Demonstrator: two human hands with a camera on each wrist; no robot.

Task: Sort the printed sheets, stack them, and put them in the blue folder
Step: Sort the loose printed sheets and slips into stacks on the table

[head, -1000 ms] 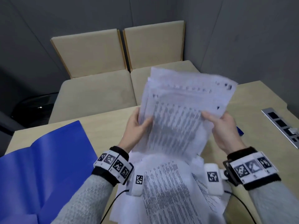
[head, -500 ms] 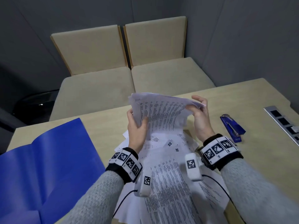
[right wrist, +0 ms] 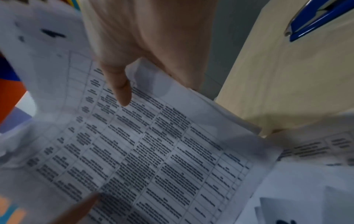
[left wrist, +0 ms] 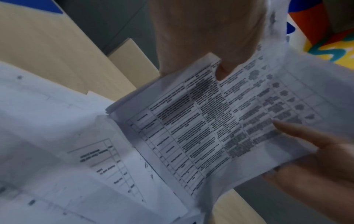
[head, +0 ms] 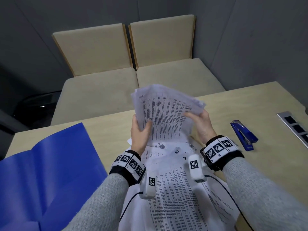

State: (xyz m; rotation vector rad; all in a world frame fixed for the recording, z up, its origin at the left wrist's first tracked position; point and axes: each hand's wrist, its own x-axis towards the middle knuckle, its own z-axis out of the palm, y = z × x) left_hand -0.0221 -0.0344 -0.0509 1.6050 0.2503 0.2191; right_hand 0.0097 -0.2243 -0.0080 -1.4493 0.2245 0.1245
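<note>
Fingers: left hand and right hand each pinch a side edge of the raised bundle of white printed sheets, thumbs on the front, probably to square it.
Near pile: loose white printed sheets lie overlapping on the pale wooden table, 2 marked 22 and 12.
Left: open blue plastic folder, flat, waiting.
Right: blue stapler.
Bundle look: crumpled, edges uneven.
</note>
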